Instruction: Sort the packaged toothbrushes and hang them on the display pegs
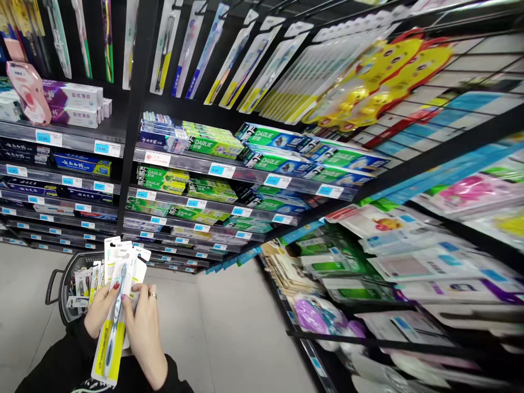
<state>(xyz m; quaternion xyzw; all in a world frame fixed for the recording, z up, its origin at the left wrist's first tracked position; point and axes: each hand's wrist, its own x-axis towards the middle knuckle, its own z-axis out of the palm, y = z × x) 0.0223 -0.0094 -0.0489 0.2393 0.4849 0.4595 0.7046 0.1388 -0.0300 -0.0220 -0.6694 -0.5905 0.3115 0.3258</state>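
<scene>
Both of my hands hold a fanned stack of toothbrush packs low at the left of the view. My left hand grips the stack from the left, thumb on the front pack. My right hand, with a ring on one finger, closes on the stack from the right. The front pack is white and yellow with a blue toothbrush. Black sleeves cover both wrists. Behind the hands a black shopping basket stands on the floor with several more packs in it.
Store shelves with green and blue toothpaste boxes and blue price tags fill the left and middle. Toothbrush packs hang on pegs above. Packaged goods lie on racks at the right. Grey tiled floor runs between them.
</scene>
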